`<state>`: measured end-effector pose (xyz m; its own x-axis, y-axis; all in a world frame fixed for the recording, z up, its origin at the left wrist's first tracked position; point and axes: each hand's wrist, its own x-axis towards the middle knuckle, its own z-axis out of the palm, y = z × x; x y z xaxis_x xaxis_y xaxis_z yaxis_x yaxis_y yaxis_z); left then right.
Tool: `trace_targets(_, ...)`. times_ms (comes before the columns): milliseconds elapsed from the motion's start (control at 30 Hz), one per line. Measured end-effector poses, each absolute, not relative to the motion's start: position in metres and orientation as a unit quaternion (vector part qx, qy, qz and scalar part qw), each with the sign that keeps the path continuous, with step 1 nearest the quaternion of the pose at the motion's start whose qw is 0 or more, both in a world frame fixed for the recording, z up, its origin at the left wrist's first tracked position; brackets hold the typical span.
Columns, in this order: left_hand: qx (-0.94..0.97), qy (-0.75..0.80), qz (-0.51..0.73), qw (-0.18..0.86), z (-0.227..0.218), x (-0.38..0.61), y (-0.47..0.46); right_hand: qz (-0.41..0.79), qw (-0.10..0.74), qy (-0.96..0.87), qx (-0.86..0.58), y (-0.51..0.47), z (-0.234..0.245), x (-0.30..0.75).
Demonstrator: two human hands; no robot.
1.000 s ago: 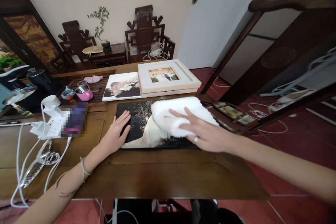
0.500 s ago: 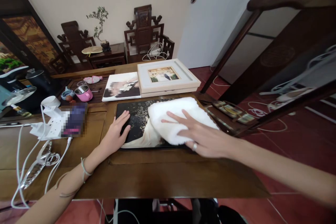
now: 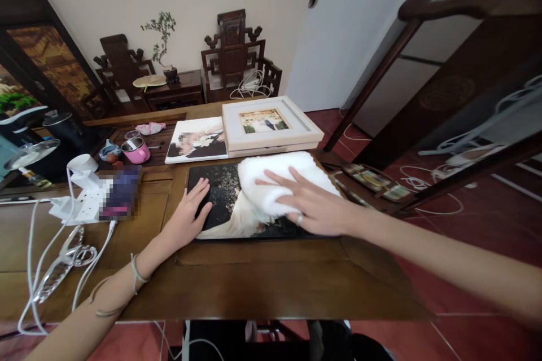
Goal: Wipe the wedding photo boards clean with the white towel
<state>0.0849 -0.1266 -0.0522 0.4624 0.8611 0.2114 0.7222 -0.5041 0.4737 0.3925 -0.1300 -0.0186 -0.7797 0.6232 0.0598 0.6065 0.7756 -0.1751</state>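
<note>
At the far edge of the bench (image 3: 254,287), a framed photo (image 3: 267,122) just beside a canvas print (image 3: 197,140); leftward, a pink pot (image 3: 136,150) and a white power strip (image 3: 80,200).

The white fluffy cloth (image 3: 275,177) under my right hand (image 3: 313,208) hides the right part of the dark glossy photo panel (image 3: 220,192). A pixelated purple patch (image 3: 121,192) blurs something at left; another blurs the unframed photo print (image 3: 197,144) farther off. My forearms run out of frame.

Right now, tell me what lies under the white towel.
A dark photo print lies under the white towel, left part showing, the rest hidden. The right hand presses on top.
</note>
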Motion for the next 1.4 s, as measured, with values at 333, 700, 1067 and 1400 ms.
trace_targets(333, 0.838, 0.482, 0.199, 0.162, -0.053, 0.084, -0.125, 0.046, 0.051, -0.936, -0.344, -0.125, -0.023, 0.391)
trace_targets(700, 0.845, 0.478, 0.187, 0.150, -0.053, 0.085, -0.126, 0.104, 0.095, -0.931, -0.335, -0.214, -0.031, 0.391)
trace_targets(1067, 0.844, 0.477, 0.190, 0.153, -0.052, 0.085, -0.127, 0.077, 0.052, -0.935, -0.342, -0.100, -0.020, 0.375)
trace_targets(1400, 0.840, 0.481, 0.195, 0.157, -0.053, 0.085, -0.128, 0.121, 0.093, -0.931, -0.331, -0.204, -0.027, 0.361)
